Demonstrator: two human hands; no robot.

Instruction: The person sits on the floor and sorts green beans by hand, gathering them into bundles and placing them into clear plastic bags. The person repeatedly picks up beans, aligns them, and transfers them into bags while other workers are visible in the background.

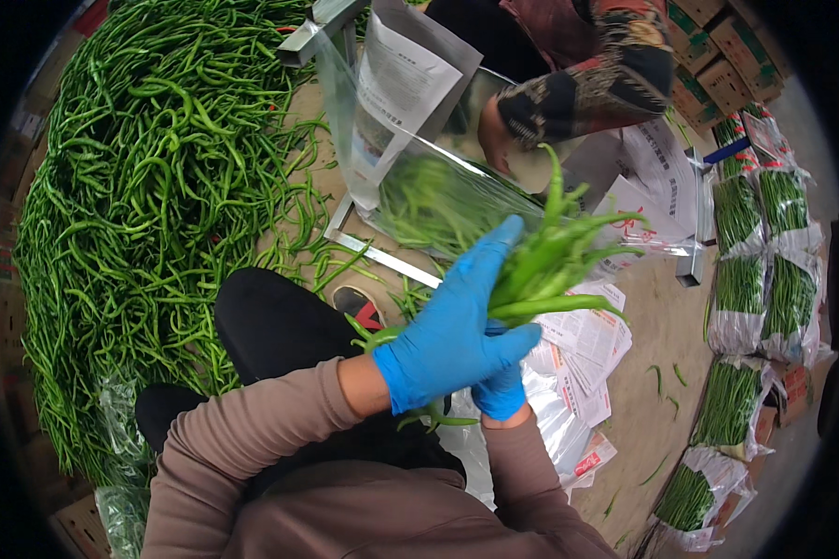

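My left hand, in a blue glove, is closed around a bundle of long green chili peppers. My right hand, also gloved, grips the same bundle from below; its fingers are mostly hidden behind the left hand. The pepper tips point up and right. Just beyond the bundle, a clear plastic bag lined with newspaper hangs in a metal frame. Green peppers lie inside it, blurred by the plastic. A few peppers show below my left wrist.
A large heap of green peppers covers the left floor. Opposite me, another person's hand reaches in by the frame. Newspaper sheets and plastic bags lie at my right. Packed pepper bundles line the right side, with cartons behind.
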